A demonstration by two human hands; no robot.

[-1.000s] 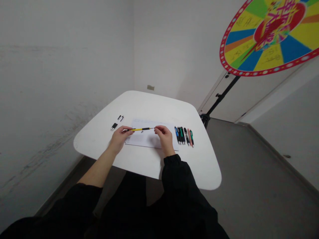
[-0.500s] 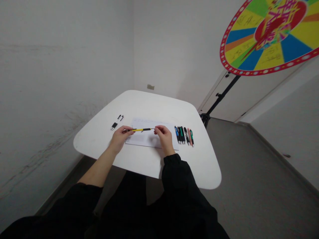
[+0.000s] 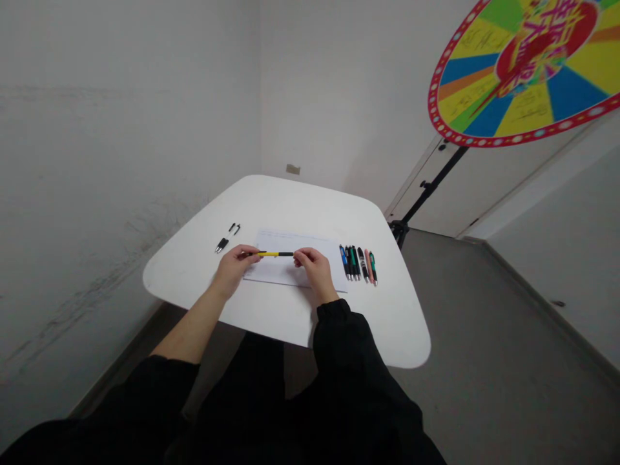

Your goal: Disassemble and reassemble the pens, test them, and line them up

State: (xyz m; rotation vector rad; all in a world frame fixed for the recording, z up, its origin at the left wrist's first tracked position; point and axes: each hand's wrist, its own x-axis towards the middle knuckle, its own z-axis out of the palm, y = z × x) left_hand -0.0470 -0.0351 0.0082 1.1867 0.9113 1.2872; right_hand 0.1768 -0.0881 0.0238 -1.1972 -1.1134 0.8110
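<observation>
A yellow pen (image 3: 269,254) with a black grip section is held level above the paper. My left hand (image 3: 234,268) is closed around its left end, so that end is mostly hidden by the fingers. At the opposite end, my right hand (image 3: 314,268) pinches the tip between thumb and fingers; whatever small part lies inside that pinch is covered. Beneath both hands lies a white sheet or pad of paper (image 3: 276,276) with faint writing along its top edge.
On the white table (image 3: 285,200), two black-and-white pens (image 3: 227,237) lie left of the paper. A row of several coloured pens (image 3: 358,263) lies at its right. Beyond the table stands a colourful prize wheel (image 3: 523,71) on a black stand (image 3: 426,192). A wall runs along the left.
My right hand has moved slightly left, up against the pen's end. The thin section that showed between pen and fingers is now covered. My left hand has stayed in place.
</observation>
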